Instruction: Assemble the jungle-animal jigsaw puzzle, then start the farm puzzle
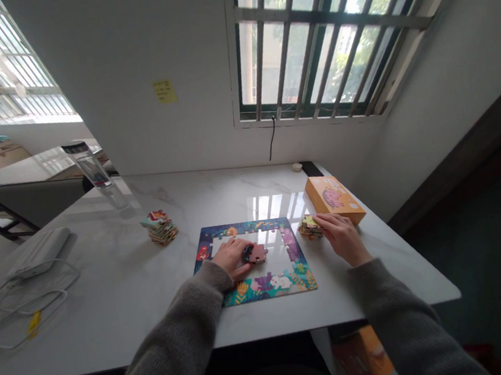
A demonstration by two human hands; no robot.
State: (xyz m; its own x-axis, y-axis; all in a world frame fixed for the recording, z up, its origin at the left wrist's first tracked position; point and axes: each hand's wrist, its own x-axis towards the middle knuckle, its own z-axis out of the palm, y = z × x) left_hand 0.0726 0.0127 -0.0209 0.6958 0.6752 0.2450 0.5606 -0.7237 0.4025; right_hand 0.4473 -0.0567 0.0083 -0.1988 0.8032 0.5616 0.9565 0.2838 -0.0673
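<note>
2 stacks of puzzle pcs on 1 white table (124, 308): L stack (160, 229) well apart from the 1 puzzle frame (301, 265), R stack (310, 229) just beside it, nr 1 orange box (332, 195). L hand (233, 258): reaches in over frame's left side, forearm angled up & to the right, thumb + fingers round pink pcs (258, 253) within the frame's opening; exact no. unclear. R hand (338, 235): back up, forearm angled up & to the left, fingertips on top of R stack; can't tell if it grips a pc. Also 1 bottle (92, 167), 1 yellow note (164, 92).
</note>
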